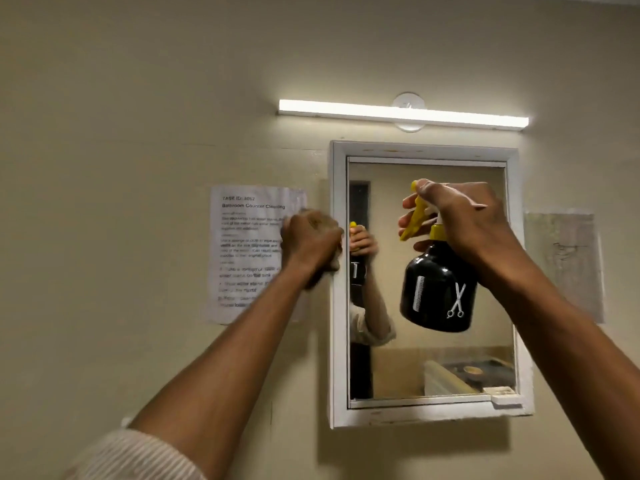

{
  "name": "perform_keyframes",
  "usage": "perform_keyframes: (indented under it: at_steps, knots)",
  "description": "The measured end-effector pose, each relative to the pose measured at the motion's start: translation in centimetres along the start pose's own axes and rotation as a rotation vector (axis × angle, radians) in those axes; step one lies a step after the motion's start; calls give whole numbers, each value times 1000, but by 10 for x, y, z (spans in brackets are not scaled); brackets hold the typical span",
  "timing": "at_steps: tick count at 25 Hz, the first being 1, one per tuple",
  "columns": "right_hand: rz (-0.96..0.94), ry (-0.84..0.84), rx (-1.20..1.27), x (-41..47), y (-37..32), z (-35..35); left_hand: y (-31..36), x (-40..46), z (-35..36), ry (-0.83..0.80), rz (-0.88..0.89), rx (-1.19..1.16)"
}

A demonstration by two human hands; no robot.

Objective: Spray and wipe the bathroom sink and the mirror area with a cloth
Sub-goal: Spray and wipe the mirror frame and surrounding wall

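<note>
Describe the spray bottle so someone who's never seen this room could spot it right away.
Find the white-framed mirror on the beige wall, under the lit strip light. In front of its glass, the right hand holds up the spray bottle. It is glossy black with a yellow trigger and white comb and scissors drawings.

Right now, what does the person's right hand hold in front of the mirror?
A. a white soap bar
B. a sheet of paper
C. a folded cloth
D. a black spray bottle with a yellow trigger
D: the right hand grips the neck of a black spray bottle with a yellow trigger, held up before the mirror.
</note>
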State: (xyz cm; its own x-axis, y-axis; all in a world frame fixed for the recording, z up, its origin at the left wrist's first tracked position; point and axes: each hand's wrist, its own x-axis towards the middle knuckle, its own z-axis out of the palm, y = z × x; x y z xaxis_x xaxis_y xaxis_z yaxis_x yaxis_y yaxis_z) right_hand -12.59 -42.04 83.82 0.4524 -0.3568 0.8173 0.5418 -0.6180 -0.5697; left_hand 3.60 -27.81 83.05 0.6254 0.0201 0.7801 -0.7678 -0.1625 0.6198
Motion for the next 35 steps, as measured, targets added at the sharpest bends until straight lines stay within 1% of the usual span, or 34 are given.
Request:
perform_keyframes:
  at_steps: [1, 2, 3, 5, 6, 9, 12, 16, 21, 25, 31, 35]
  knots:
    - [-17, 4, -4, 6, -2, 0, 16, 22, 1, 118, 79, -20]
    - [-27, 8, -8, 11, -4, 2, 31, 44, 2, 200, 151, -43]
    - [-36, 14, -13, 17, -5, 4, 47, 63, 5, 238, 216, -67]
    - [-50, 30, -18, 27, -5, 5, 71, 96, 16, 247, 319, -66]
    - [-55, 40, -14, 31, -3, 4, 78, 109, 24, 235, 350, -22]
    - [-62, 64, 2, 43, 7, -2, 83, 134, 61, 198, 360, 190]
    - [-33, 80, -16, 50, 20, -10, 82, 140, 98, 236, 378, 339]
    - [-16, 115, -43, 52, 35, -23, 81, 139, 126, 289, 449, 350]
    - [-12, 123, -54, 53, 45, -34, 89, 141, 144, 282, 462, 343]
    - [-22, 144, -83, 57, 48, -45, 103, 132, 168, 217, 495, 342]
    - [28, 235, -91, 71, 56, -82, 126, 116, 210, 154, 540, 342]
    - [23, 299, -134, 75, 65, -116, 142, 106, 245, 102, 554, 319]
